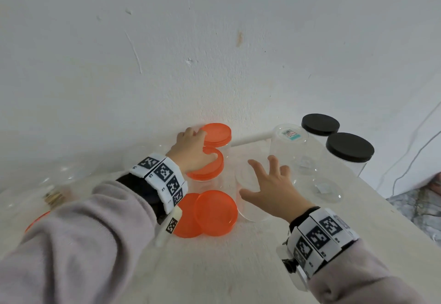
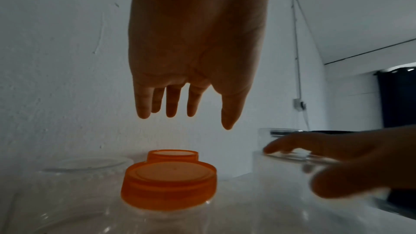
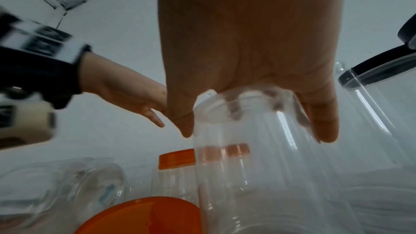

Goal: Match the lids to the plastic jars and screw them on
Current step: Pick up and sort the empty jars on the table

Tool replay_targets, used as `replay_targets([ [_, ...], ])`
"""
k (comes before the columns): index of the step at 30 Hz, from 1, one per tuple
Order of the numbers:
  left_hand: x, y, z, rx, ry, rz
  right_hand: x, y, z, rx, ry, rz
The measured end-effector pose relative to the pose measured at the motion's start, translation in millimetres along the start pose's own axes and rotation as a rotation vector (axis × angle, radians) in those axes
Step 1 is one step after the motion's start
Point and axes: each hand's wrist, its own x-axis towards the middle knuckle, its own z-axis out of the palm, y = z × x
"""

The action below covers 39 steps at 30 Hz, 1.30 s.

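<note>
The left hand (image 1: pixel 191 151) hovers slack-fingered above the near orange-lidded jar (image 1: pixel 207 164), its grip empty. Right of that jar, the right hand (image 1: pixel 272 191) spreads over a clear jar (image 1: pixel 248 198), fingertips touching, not clasping.

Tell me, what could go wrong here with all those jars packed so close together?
The right hand is spread over a clear upside-down jar with other empty clear jars close beside it; a nudge might tip one. The two loose orange lids lie just beneath the left wrist, so a sleeve could sweep them away. The left hand hovers above an already capped jar, perhaps wasting a move.
</note>
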Motion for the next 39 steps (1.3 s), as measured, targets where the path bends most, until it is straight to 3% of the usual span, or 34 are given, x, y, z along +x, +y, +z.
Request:
replay_targets([
  [5,-76,-19,4,-0.102,0.004,0.138,-1,-2,-8,0.0,-0.038,0.025],
  [8,-119,-39,16,-0.09,-0.063,0.177,-4,-2,-16,-0.014,-0.056,0.054],
  [14,-172,-80,44,0.027,-0.186,0.081,-20,4,-34,-0.007,-0.218,0.148],
  [19,-185,-104,48,0.137,-0.304,-0.084,-45,2,-37,0.084,-0.24,0.141],
  [23,-185,-113,52,0.193,-0.375,-0.182,-63,1,-39,0.338,-0.21,0.149],
  [29,-179,-114,60,0.355,-0.353,-0.205,-86,-16,-39,0.64,-0.292,0.159],
  [39,-175,-117,60,0.337,-0.343,-0.248,-93,-29,-24,0.955,-0.443,0.188],
])
